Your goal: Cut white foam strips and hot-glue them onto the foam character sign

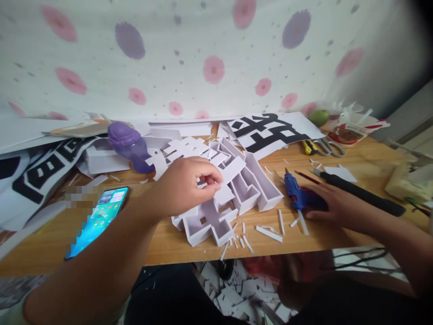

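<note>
My left hand (pixel 189 185) hovers over a hollow white foam-board letter form (pixel 245 189), its thumb and fingertips pinched together. Whatever is between those fingertips is too small to make out. A flat white strip (pixel 234 169) shows just beyond them, on or above the form's walls. On the right, my right hand (pixel 333 205) has its fingers around the handle of a blue hot glue gun (pixel 295 192). The gun rests on the wooden table with its nozzle pointing away from me, and a glue stick (pixel 302 223) sticks out behind it.
A phone (pixel 101 219) lies left, near a purple bottle (pixel 130 146). Black-lettered paper (pixel 270 131), scissors (pixel 326 147), a black-handled cutter (pixel 361 190) and a red-white tub (pixel 352 128) lie right. White scraps (pixel 269 233) litter the table's front edge (pixel 189 260).
</note>
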`<state>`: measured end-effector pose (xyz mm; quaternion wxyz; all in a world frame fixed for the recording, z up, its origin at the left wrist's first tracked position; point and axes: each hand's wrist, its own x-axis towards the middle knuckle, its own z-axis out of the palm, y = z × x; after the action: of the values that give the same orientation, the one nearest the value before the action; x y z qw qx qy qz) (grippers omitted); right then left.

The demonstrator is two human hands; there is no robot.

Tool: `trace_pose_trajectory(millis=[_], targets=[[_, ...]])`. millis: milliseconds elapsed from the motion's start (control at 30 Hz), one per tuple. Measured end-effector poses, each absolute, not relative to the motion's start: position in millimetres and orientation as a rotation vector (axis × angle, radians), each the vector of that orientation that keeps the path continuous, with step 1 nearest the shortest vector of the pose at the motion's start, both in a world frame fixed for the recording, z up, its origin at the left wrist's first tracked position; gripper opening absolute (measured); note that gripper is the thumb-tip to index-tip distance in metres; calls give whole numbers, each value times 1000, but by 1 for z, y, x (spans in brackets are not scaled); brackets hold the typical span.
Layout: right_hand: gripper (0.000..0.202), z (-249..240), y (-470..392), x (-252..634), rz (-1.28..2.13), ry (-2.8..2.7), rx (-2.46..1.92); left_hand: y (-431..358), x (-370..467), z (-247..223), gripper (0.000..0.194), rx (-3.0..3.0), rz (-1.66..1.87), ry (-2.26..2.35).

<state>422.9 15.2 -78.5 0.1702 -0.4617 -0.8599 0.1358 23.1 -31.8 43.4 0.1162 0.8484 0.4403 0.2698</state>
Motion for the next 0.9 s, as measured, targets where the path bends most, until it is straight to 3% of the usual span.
trace_pose_trajectory(millis=[100, 200, 333, 467, 900], targets=[[53, -52, 4, 418, 113, -2580, -1504, -24, 25, 41, 14, 2515, 695, 1225], [38, -14, -14, 380, -40, -2368, -1414, -20, 30, 39, 15, 2526, 657, 1180], [26, 22, -26, 294, 359, -2338, -1022, -18, 36, 40, 16, 2601, 632, 1117], [17, 24, -18, 233, 601, -2363, -912, -18, 38, 38, 14, 2713, 620, 1123], [15, 0, 2, 230, 795, -2474, -808, -12, 9, 7, 8, 2313, 1002, 1189]])
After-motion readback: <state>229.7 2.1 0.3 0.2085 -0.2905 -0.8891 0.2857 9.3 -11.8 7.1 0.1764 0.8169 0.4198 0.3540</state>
